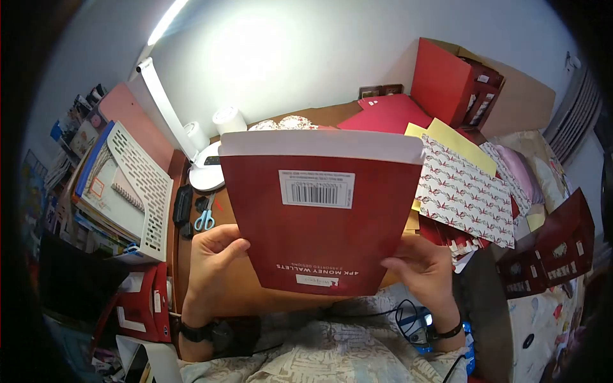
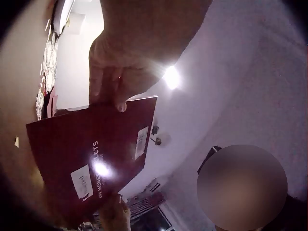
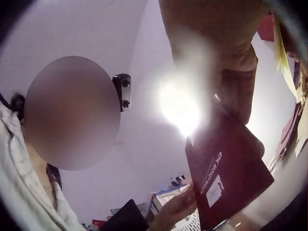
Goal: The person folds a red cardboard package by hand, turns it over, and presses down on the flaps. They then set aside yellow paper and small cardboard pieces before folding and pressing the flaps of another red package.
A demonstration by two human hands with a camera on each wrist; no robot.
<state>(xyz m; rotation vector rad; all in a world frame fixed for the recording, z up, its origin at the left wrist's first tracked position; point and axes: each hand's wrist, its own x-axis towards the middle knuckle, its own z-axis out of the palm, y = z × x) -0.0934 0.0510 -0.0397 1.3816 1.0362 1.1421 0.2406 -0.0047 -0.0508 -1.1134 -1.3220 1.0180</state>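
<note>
A dark red cardboard pack (image 1: pixel 319 223) printed "4PK MONEY WALLETS" is held up over the desk. Its print is upside down in the head view, with a white barcode label (image 1: pixel 317 189) near the upper end and a pale flap (image 1: pixel 319 145) along the top edge. My left hand (image 1: pixel 216 258) grips one side edge, thumb on the printed face and fingers behind. On the opposite side my right hand (image 1: pixel 426 271) pinches the lower edge the same way. The left wrist view shows the pack (image 2: pixel 115 149) between both hands; the right wrist view has its printed face (image 3: pixel 231 168) too.
At the right lie patterned white sheets (image 1: pixel 466 191), yellow envelopes (image 1: pixel 463 143) and a red folder (image 1: pixel 389 118). An open red box (image 1: pixel 440 83) stands behind. Left of the pack are blue-handled scissors (image 1: pixel 204 221), a white desk lamp (image 1: pixel 169 118) and a perforated white file holder (image 1: pixel 150 191).
</note>
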